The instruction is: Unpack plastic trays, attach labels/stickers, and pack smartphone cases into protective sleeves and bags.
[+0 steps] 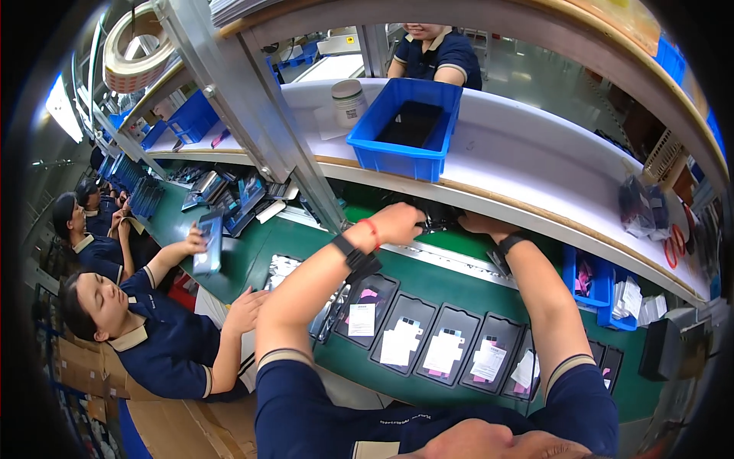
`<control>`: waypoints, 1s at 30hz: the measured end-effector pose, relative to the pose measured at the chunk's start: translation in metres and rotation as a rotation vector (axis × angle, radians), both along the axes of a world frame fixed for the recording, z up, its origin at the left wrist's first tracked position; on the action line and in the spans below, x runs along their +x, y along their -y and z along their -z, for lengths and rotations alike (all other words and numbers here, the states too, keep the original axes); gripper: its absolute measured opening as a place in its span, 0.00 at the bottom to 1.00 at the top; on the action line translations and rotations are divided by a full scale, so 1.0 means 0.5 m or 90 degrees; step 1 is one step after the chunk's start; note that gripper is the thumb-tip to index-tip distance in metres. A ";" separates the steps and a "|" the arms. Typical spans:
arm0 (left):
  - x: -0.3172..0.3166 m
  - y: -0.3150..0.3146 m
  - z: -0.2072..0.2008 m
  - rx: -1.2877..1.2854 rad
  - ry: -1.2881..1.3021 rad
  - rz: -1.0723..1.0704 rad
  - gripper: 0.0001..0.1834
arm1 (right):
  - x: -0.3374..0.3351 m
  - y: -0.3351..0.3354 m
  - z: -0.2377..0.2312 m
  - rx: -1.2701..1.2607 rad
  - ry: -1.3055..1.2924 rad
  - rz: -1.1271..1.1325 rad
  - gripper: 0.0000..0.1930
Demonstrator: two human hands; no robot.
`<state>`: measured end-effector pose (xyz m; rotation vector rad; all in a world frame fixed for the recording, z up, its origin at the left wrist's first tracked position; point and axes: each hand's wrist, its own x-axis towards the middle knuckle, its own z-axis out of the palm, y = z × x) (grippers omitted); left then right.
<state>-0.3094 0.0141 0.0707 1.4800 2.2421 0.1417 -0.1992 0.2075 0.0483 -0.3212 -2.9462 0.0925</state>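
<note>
Both my arms reach forward over the green bench to a spot beneath the shelf's front edge. My left hand has its fingers curled at the side of a pile of dark, shiny items, perhaps plastic-wrapped; what it grips is hidden. On the other side of the pile is my right hand, its fingers shaded and partly covered by the shelf. Closer to me, a row of several black trays lies on the bench. White papers, pink pieces and small dark parts lie in them.
Above my hands runs a white shelf carrying a blue bin and a white jar. A metal post rises at its left. Blue boxes stand at right. A co-worker sits close on my left.
</note>
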 end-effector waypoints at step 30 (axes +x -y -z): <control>0.086 -0.081 -0.019 0.122 -0.109 -0.018 0.20 | 0.294 0.208 -0.046 -0.072 -0.130 -0.257 0.17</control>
